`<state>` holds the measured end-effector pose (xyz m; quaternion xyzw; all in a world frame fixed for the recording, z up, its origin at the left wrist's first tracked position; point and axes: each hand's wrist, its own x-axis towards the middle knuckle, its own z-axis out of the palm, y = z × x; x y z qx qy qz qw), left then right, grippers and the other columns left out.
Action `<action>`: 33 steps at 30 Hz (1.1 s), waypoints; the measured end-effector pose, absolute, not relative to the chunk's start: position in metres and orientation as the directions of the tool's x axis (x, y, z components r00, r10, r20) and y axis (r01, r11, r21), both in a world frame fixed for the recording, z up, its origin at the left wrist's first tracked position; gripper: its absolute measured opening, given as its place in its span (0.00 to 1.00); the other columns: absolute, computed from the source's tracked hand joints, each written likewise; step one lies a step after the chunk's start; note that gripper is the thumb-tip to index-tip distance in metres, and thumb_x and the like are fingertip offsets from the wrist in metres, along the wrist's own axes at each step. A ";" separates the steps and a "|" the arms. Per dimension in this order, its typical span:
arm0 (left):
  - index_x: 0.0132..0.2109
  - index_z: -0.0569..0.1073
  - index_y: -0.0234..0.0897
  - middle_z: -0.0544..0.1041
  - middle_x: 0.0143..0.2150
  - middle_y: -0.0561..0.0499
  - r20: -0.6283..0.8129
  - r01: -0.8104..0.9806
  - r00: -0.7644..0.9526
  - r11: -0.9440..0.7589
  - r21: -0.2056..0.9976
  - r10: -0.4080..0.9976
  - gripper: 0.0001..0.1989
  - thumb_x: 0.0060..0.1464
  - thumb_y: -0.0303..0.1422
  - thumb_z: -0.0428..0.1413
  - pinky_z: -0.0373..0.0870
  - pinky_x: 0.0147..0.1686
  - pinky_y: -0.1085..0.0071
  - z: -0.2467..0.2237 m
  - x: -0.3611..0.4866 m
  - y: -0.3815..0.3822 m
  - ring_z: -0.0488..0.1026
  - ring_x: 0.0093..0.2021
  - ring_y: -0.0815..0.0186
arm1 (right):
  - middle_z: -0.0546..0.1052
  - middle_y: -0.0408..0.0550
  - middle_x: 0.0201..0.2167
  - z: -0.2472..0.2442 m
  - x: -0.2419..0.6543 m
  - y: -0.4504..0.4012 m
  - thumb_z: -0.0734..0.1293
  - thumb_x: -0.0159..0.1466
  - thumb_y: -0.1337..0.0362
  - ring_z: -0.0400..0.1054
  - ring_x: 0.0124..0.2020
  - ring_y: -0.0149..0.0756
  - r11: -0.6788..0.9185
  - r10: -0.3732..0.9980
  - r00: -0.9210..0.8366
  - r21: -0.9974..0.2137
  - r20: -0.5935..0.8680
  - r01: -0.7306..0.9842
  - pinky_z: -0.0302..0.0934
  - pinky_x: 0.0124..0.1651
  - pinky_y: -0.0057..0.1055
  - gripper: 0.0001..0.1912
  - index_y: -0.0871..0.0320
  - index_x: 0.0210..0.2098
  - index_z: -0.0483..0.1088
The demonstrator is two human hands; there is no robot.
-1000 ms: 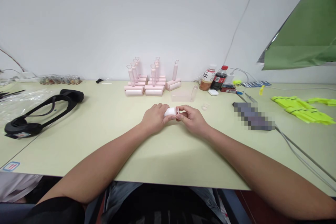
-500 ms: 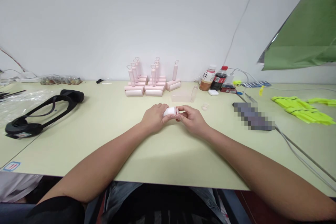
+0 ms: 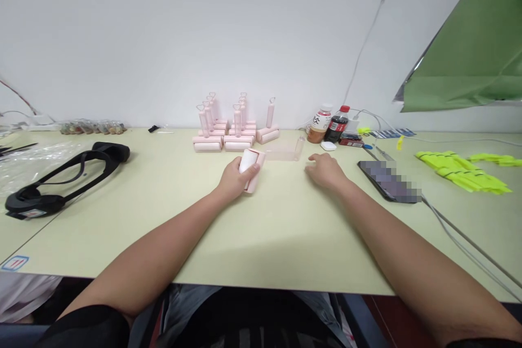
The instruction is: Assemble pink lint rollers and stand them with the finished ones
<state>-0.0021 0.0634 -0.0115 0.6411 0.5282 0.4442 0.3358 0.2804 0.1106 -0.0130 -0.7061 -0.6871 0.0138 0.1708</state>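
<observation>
One pink case (image 3: 254, 179) is holding a white roll (image 3: 248, 160) over the desk (image 3: 285, 244), the left hand (image 3: 230, 181) gripping the case in its fingers. The right hand (image 3: 326, 172) is curving its fingers, any hold being unclear. A red-capped bottle (image 3: 336, 127) is containing dark liquid; a sticker (image 3: 15, 263) is showing two red strokes.

Centre roller (image 3: 248, 161) is showing white and pale pink; fabric (image 3: 460, 171) at 3 o'clock is rocking neon yellow with dark lines.
</observation>
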 end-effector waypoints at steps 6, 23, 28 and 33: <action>0.41 0.70 0.35 0.73 0.34 0.51 0.131 0.110 0.097 -0.141 0.984 0.987 0.23 0.50 0.50 0.57 0.62 0.30 0.72 -0.018 0.000 0.069 0.68 0.31 0.66 | 0.74 0.60 0.45 -0.013 0.288 0.117 0.61 0.61 0.63 0.68 0.46 0.50 0.017 0.963 0.057 -0.272 0.262 0.962 0.61 0.47 0.41 0.18 0.62 0.47 0.74; 0.44 0.67 0.37 0.73 0.37 0.50 0.088 0.218 0.114 -0.112 0.969 0.990 0.20 0.51 0.47 0.58 0.63 0.25 0.74 -0.019 0.001 0.066 0.69 0.33 0.66 | 0.72 0.63 0.53 -0.026 0.303 0.129 0.65 0.57 0.61 0.66 0.53 0.56 -0.049 0.966 0.150 -0.419 0.209 0.907 0.58 0.55 0.47 0.23 0.62 0.51 0.72; 0.44 0.67 0.37 0.72 0.36 0.50 0.071 0.209 0.100 -0.091 0.974 0.992 0.21 0.51 0.48 0.58 0.63 0.25 0.74 -0.020 0.002 0.067 0.69 0.32 0.66 | 0.71 0.60 0.56 -0.026 0.282 0.124 0.62 0.62 0.56 0.67 0.54 0.49 0.079 0.953 0.095 -0.536 0.289 0.841 0.60 0.55 0.43 0.28 0.60 0.60 0.62; 0.43 0.67 0.38 0.73 0.37 0.50 0.080 0.213 0.096 -0.099 0.972 0.992 0.21 0.50 0.48 0.58 0.64 0.27 0.73 -0.022 0.002 0.069 0.69 0.32 0.65 | 0.64 0.62 0.62 -0.041 0.264 0.135 0.66 0.59 0.51 0.64 0.58 0.49 0.180 0.948 0.100 -0.767 0.303 0.615 0.60 0.56 0.45 0.43 0.57 0.68 0.45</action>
